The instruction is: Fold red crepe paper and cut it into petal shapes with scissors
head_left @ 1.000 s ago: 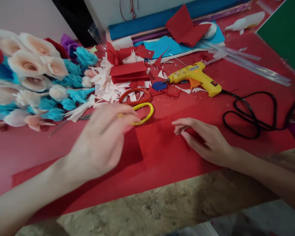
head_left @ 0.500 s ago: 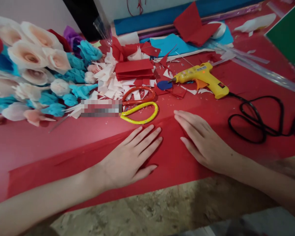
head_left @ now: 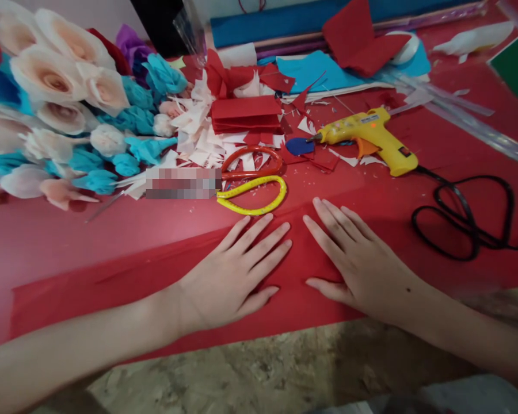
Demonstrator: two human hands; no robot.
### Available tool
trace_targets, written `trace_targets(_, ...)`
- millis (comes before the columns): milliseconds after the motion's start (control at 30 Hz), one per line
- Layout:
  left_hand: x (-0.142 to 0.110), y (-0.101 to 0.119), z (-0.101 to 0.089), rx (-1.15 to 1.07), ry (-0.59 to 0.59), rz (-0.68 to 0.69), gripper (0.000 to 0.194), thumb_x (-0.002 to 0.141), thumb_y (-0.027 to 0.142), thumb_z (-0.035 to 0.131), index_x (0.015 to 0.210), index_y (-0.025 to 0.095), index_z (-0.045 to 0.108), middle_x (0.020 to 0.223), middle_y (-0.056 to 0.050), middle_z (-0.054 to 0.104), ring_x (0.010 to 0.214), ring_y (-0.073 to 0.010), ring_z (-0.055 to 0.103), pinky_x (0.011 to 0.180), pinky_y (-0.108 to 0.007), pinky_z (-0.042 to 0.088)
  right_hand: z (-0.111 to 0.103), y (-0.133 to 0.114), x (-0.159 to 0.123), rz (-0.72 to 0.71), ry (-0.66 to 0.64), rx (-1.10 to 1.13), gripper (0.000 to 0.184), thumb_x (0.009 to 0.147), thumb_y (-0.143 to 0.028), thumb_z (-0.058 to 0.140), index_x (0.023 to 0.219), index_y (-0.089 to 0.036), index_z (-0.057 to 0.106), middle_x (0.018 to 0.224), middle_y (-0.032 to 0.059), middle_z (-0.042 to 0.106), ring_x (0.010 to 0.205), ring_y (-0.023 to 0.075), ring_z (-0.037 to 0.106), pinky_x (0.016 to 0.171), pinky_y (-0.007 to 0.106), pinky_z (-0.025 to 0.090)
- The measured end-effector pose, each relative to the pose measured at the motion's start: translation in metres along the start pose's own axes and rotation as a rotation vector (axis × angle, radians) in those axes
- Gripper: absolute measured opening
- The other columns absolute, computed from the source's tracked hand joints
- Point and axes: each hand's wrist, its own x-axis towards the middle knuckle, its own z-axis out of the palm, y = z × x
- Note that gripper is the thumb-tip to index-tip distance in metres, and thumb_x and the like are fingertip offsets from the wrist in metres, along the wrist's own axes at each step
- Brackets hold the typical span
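Note:
A long strip of red crepe paper (head_left: 125, 276) lies along the near edge of the red table. My left hand (head_left: 233, 273) rests flat on it, fingers spread and pointing to the upper right. Beside it, my right hand (head_left: 354, 259) lies open on the paper too, fingers fanned toward the upper left. A small gap separates the two hands. Just beyond the left fingertips are scissors (head_left: 252, 198) with one red and one yellow handle; their blades are blurred out. The yellow glue gun (head_left: 371, 135) lies past my right hand, its nozzle over a small blue piece.
Paper flowers (head_left: 69, 109) in cream, blue and purple crowd the left. White paper scraps (head_left: 194, 135) and folded red paper (head_left: 246, 112) lie at the centre back. A black cord (head_left: 470, 213) loops at right, below clear glue sticks (head_left: 470, 121). A white bottle (head_left: 475, 40) lies behind.
My right hand has spread its fingers and flattened onto the paper, its thumb moving out and lower. My left hand stays nearly in place. The whole view has shifted slightly.

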Motion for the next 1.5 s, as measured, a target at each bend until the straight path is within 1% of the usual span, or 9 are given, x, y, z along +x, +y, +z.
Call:
trace_targets(200,0.0,0.001,0.0,0.001,0.0,-0.005,0.055,0.09,0.041,0.037,0.137,0.011,0.035,0.146,-0.011,0.03,0.136,-0.0339,0.018,0.11,-0.052,0.018,-0.004,0.004,-0.002,-0.048,-0.029,0.005,0.086,0.078,-0.061,0.047,0.137,-0.003,0.026,0.143,0.0303,0.024,0.134,0.0396,0.021,0.103,0.064,0.018)
trace_targets(400,-0.002,-0.001,0.004,-0.036,0.033,-0.004,0.053,0.091,0.039,0.035,0.137,0.012,0.035,0.147,-0.01,0.028,0.137,-0.0308,0.017,0.111,-0.05,0.017,-0.012,0.014,0.0,0.302,0.255,0.203,0.046,0.088,-0.031,0.042,0.129,-0.01,0.037,0.137,0.0216,0.035,0.13,0.0273,0.031,0.105,0.048,0.032)
trace_targets(500,-0.003,-0.002,0.006,-0.04,0.052,0.003,0.052,0.092,0.039,0.033,0.137,0.013,0.033,0.147,-0.008,0.028,0.138,-0.0276,0.018,0.112,-0.048,0.015,-0.01,0.012,0.003,0.309,0.211,0.215,0.034,0.086,-0.028,0.044,0.117,-0.014,0.048,0.13,0.0182,0.043,0.125,0.0289,0.037,0.103,0.051,0.034)
trace_targets(633,-0.004,-0.001,0.005,-0.027,0.08,-0.009,0.055,0.092,0.04,0.031,0.138,0.012,0.03,0.148,-0.009,0.025,0.138,-0.0265,0.019,0.112,-0.046,0.017,-0.007,0.006,0.003,0.275,0.142,0.316,0.039,0.085,-0.029,0.048,0.122,-0.017,0.044,0.134,0.0165,0.04,0.128,0.0285,0.034,0.103,0.053,0.033)
trace_targets(800,-0.004,0.0,0.003,-0.043,0.118,-0.02,0.055,0.091,0.04,0.034,0.137,0.01,0.032,0.147,-0.011,0.028,0.137,-0.0271,0.021,0.111,-0.046,0.021,-0.007,0.002,0.005,0.322,0.245,0.473,0.037,0.078,-0.029,0.058,0.113,-0.021,0.048,0.122,0.0145,0.051,0.119,0.0289,0.045,0.099,0.054,0.037)
trace_targets(1000,-0.006,0.001,0.004,-0.113,0.169,-0.032,0.059,0.088,0.04,0.041,0.138,0.01,0.03,0.147,-0.015,0.026,0.138,-0.0283,0.019,0.111,-0.049,0.021,-0.006,-0.004,0.003,0.362,0.325,0.624,0.051,0.08,-0.026,0.058,0.127,-0.021,0.038,0.108,0.0105,0.06,0.097,0.0205,0.061,0.085,0.038,0.053)
trace_targets(1200,-0.003,-0.008,-0.019,-0.522,0.263,-0.204,0.066,0.084,0.036,0.05,0.139,0.01,0.023,0.145,-0.017,0.031,0.134,-0.0226,0.03,0.108,-0.04,0.032,-0.024,-0.01,0.009,0.308,0.435,0.679,0.022,0.079,-0.017,0.058,0.1,-0.023,0.055,0.098,0.0052,0.064,0.088,0.0171,0.064,0.077,0.029,0.055)
trace_targets(1333,-0.002,-0.029,-0.045,-0.977,0.228,-0.365,0.038,0.083,0.035,0.052,0.116,0.017,0.054,0.112,-0.008,0.064,0.101,-0.0183,0.061,0.087,-0.033,0.05,-0.055,-0.009,0.025,0.22,0.493,0.568,0.014,0.078,-0.013,0.057,0.086,-0.024,0.06,0.097,0.0035,0.065,0.093,0.0183,0.063,0.083,0.031,0.052)
trace_targets(1500,-0.007,-0.041,-0.065,-1.094,0.17,-0.428,0.03,0.071,0.04,0.064,0.087,0.015,0.066,0.077,-0.001,0.068,0.067,-0.0135,0.062,0.061,-0.023,0.049,-0.089,-0.008,0.051,0.106,0.429,0.558,0.026,0.079,-0.011,0.056,0.098,-0.026,0.064,0.11,0.0029,0.063,0.105,0.0208,0.058,0.091,0.037,0.049)
